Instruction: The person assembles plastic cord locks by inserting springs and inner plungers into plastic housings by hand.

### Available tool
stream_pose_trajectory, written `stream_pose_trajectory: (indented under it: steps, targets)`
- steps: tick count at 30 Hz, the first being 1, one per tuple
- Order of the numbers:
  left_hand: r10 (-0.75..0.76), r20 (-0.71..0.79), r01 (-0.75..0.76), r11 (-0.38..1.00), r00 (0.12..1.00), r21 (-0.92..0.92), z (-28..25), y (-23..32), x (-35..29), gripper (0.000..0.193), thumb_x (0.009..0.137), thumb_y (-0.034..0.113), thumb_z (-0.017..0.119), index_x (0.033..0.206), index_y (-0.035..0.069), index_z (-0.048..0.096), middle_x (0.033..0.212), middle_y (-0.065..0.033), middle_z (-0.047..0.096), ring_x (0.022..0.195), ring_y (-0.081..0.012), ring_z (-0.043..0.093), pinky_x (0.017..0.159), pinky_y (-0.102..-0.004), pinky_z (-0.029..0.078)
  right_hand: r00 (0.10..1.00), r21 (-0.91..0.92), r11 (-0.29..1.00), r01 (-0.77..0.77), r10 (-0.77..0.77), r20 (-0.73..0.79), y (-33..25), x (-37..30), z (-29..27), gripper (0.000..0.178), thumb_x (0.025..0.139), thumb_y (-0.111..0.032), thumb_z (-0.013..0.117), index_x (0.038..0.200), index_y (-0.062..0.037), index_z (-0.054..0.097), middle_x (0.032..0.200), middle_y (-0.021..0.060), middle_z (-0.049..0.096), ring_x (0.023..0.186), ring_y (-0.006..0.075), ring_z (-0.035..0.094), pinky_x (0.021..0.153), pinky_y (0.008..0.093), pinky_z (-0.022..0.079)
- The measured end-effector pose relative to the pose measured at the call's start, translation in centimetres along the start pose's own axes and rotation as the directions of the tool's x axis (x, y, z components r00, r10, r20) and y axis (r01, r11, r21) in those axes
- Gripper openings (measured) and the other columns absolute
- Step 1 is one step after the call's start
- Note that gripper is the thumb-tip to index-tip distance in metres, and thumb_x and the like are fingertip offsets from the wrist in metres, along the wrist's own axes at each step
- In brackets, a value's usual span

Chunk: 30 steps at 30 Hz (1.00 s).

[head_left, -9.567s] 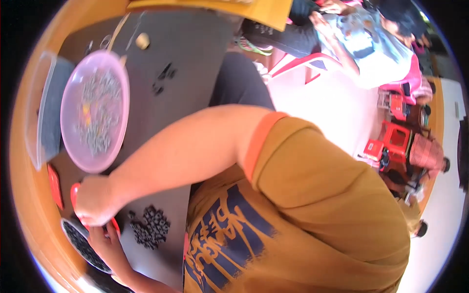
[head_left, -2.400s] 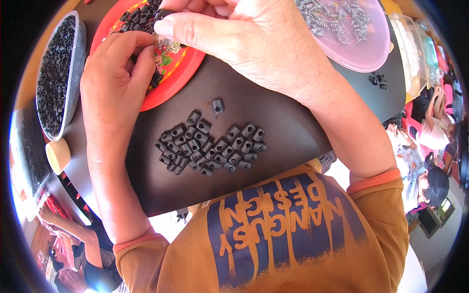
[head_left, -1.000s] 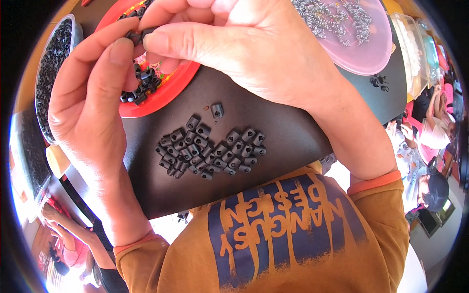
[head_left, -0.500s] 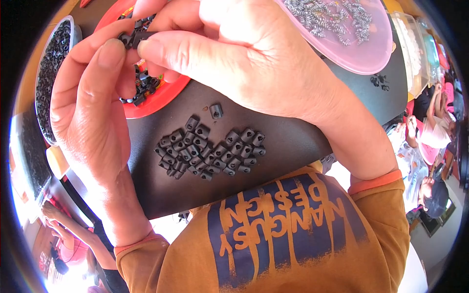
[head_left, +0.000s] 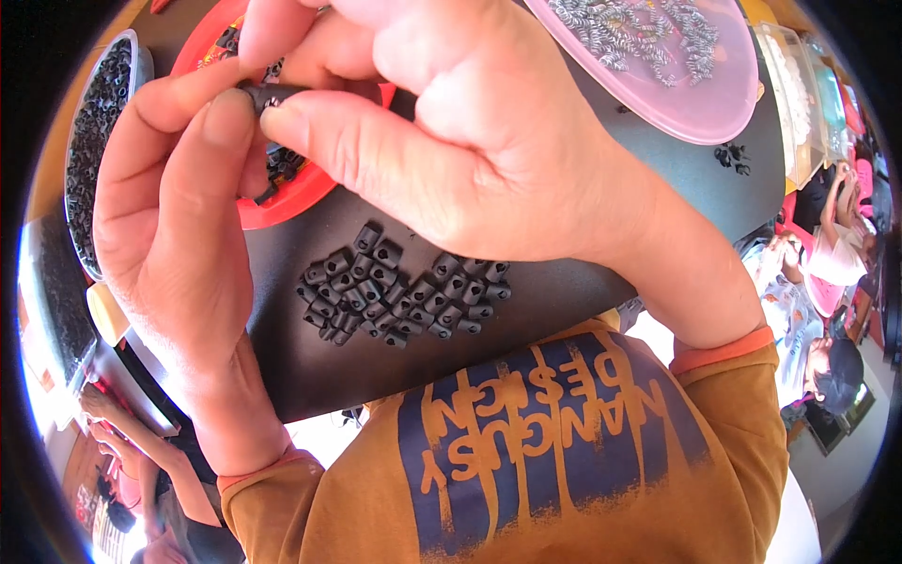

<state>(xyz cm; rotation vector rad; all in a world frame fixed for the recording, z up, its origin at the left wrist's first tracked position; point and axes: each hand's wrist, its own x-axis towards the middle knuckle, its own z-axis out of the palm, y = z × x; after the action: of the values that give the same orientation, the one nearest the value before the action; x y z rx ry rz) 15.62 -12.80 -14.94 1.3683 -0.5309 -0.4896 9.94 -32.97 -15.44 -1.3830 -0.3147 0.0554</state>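
Note:
Between my two hands, over a red plate (head_left: 303, 195), is a small black plastic cord lock (head_left: 266, 97). My left hand (head_left: 174, 211) pinches one end of it between thumb and index finger. At its other end, the thumb of my right hand (head_left: 470, 160) presses against it, and the right fingers curl behind. My fingers cover most of the piece. Several small black parts (head_left: 285, 164) lie on the plate below. Nearer to me, a pile of black cord lock barrels (head_left: 390, 291) with round holes sits on the dark table (head_left: 291, 376).
A pink bowl (head_left: 695, 127) with metal springs (head_left: 648, 42) stands at the far right. Left of the plate is a pale tub (head_left: 146, 68) full of black parts. A few black bits (head_left: 732, 158) lie near the table's right edge. Other people (head_left: 827, 371) sit around.
My right hand has shifted down and now hides the loose barrel that lay beyond the pile. The black parts at my fingertips, earlier seen side by side, now look like one piece.

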Motion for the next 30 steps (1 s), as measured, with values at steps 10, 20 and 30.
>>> stream_pose_trajectory:
  steps: [10,20,30]
  targets:
    - [0.238,-0.162,-0.106,0.814,0.958,0.571,2.6,-0.2,-0.5,0.019,0.096,0.002,0.054,0.111,-0.005,0.061,0.105,-0.0088,0.065,0.085,-0.0090,0.061,0.076,-0.0210,0.051,0.999,-0.011,1.000,-0.003,0.002,-0.041,0.1,0.2,0.5,0.016,0.093,-0.002,0.054,0.104,-0.0007,0.042,0.074,0.0097,0.057,0.064,0.0153,0.056,0.059,0.0268,0.044]
    - [0.320,-0.081,-0.182,0.709,0.944,0.682,2.8,0.0,-0.5,0.019,0.094,-0.004,0.056,0.112,-0.005,0.063,0.109,-0.0109,0.065,0.090,-0.0116,0.061,0.080,-0.0219,0.050,0.997,-0.013,1.000,0.000,-0.001,-0.076,0.1,0.2,1.1,0.015,0.092,-0.003,0.056,0.102,-0.0001,0.045,0.074,0.0105,0.059,0.065,0.0173,0.058,0.059,0.0282,0.046]
    - [0.294,0.010,-0.224,0.708,0.956,0.669,2.9,0.1,-0.8,0.030,0.089,-0.010,0.056,0.118,-0.006,0.059,0.118,-0.0130,0.061,0.093,-0.0121,0.060,0.080,-0.0223,0.050,0.994,-0.018,1.000,0.007,-0.009,-0.105,0.2,0.1,1.1,0.014,0.090,-0.004,0.058,0.099,0.0005,0.048,0.074,0.0112,0.061,0.066,0.0192,0.061,0.060,0.0296,0.048]
